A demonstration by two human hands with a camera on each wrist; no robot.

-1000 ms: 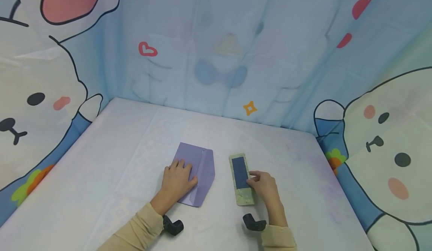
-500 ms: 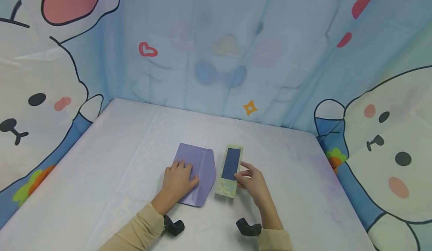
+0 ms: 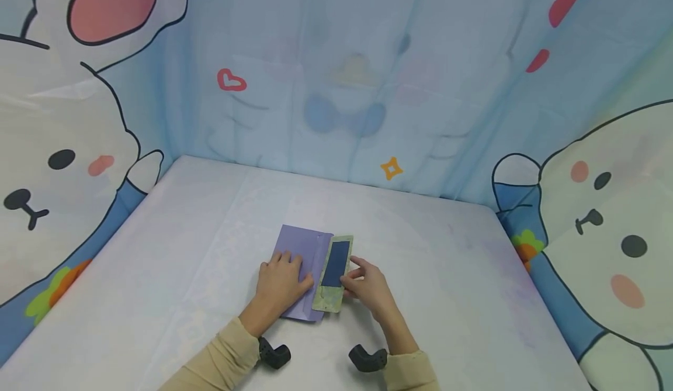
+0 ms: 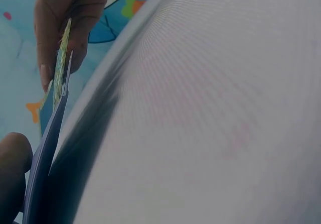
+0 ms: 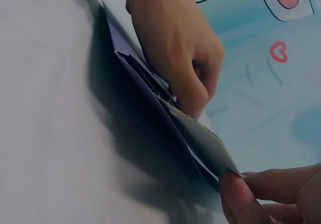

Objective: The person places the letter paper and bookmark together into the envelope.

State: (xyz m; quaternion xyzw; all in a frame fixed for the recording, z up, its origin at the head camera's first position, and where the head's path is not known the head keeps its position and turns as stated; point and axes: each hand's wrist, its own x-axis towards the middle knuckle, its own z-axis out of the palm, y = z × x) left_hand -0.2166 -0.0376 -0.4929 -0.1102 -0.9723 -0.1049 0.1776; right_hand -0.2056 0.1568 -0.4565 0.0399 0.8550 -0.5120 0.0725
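Note:
A purple envelope (image 3: 299,240) lies on the white cloth with its flap unfolded to the right. My left hand (image 3: 278,280) rests flat on it, fingers spread and thumb beside the opening. Between thumb and fingers, my right hand (image 3: 370,289) pinches the right edge of a slim green card (image 3: 332,300) with a dark blue panel. The card overlaps the flap, tilted slightly. In the right wrist view the card's near edge (image 5: 205,136) meets the envelope's mouth, just by the left fingers. The left wrist view shows the card (image 4: 61,63) edge-on, above the envelope's edge (image 4: 42,166).
Black curved wrist mounts (image 3: 274,354) show by both cuffs. White cloth (image 3: 447,297) covers the table around the envelope. A blue curtain (image 3: 336,75) with cartoon animals hangs behind and along the sides.
My right hand has brought the green card leftward from the bare cloth over to the envelope's flap, tilting it on the way. My left hand stays on the envelope.

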